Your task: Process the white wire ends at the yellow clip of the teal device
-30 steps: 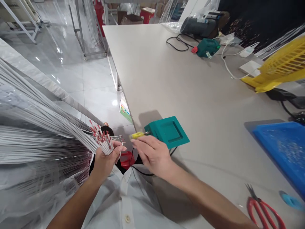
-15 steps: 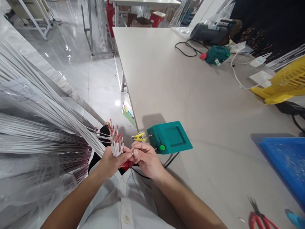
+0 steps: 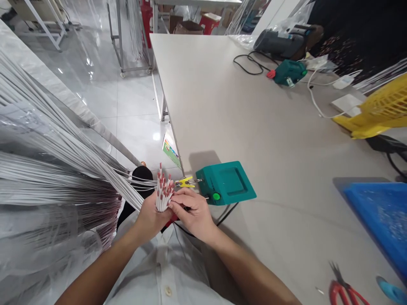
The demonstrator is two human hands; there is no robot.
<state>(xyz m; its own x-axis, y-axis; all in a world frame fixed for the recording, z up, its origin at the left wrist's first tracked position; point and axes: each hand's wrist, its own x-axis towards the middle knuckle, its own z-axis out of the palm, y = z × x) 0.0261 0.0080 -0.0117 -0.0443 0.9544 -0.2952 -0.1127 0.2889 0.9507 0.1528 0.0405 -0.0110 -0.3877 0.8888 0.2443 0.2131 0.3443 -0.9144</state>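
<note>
My left hand (image 3: 151, 220) is closed around a bundle of thin white wires with red-tipped ends (image 3: 163, 193), held upright just off the table's near-left corner. The wires trail away to the left in a long white sheaf (image 3: 57, 161). My right hand (image 3: 190, 212) is closed against the bundle, its fingertips pinching at the wires near the tips. Right behind my hands, a small teal box (image 3: 227, 183) with a green button sits on the table, and a yellow clip (image 3: 185, 182) sticks out of its left side.
The beige table (image 3: 254, 127) carries red scissors (image 3: 345, 286) at the near right, a blue tray (image 3: 380, 212), a yellow basket (image 3: 378, 106), a second teal device (image 3: 288, 73) with cables and a dark machine (image 3: 286, 40) far back. Shiny floor and metal racks lie left.
My right hand left the yellow clip and came back to the bundle, closing on the wire ends. The left hand turned the bundle more upright and shifted it slightly right.
</note>
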